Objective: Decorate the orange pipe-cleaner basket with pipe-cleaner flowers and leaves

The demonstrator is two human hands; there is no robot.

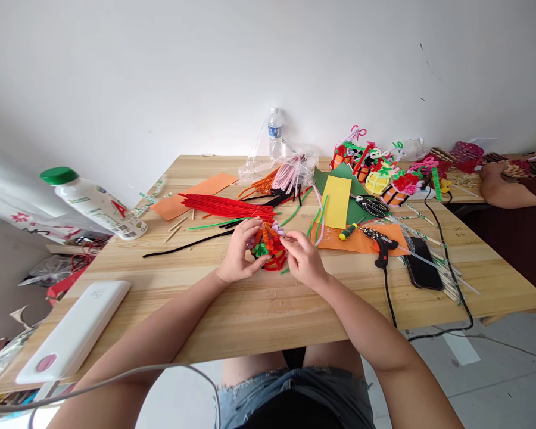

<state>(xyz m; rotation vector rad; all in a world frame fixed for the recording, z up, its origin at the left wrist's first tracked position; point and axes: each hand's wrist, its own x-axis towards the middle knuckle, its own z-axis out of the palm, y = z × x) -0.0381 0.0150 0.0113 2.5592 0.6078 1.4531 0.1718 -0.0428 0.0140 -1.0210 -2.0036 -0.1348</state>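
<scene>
A small pipe-cleaner flower basket [274,257] in red, orange, green and purple sits on the table in front of me. My left hand [242,253] curves round its left side, thumb near the green flower and fingers over the top. On the other side, my right hand [304,257] pinches at the basket's upper right edge; whatever lies between those fingertips is too small to make out. Just behind the basket lies a bundle of red pipe cleaners [226,205]. A black pipe cleaner [183,245] stretches out to the left.
A hot glue gun [382,245] with a black cord, a phone [423,265], scissors [371,205] and a screwdriver [348,231] lie at right. Finished flower baskets [397,187] stand behind. At left are a white bottle [100,205] and a power bank [78,330]. A co-worker's arm [504,187] shows far right.
</scene>
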